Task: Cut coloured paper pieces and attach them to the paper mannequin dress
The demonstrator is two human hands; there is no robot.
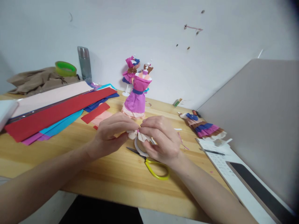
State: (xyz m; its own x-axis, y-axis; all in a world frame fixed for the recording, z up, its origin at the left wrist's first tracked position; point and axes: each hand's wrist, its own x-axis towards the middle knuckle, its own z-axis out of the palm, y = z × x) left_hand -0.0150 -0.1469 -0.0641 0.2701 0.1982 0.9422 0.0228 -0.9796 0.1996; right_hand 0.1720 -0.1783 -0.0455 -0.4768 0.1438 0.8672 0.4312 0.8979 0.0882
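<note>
Both hands meet above the middle of the wooden table [112,180]. My left hand [112,132] and my right hand [158,137] pinch a small pleated piece of pale crepe paper [137,135] between their fingertips, each gripping one side. A white ring, possibly a tape roll [138,149], lies on the table just under the paper. Yellow-handled scissors [151,165] lie below my right hand, blades pointing left.
A paper-dressed mannequin in purple [137,96] stands behind the hands, another one [130,73] behind it. A third doll [203,127] lies at right by an open laptop [252,124]. Coloured paper sheets [53,112], a green tape roll [65,69] and a metal flask [84,63] sit at left.
</note>
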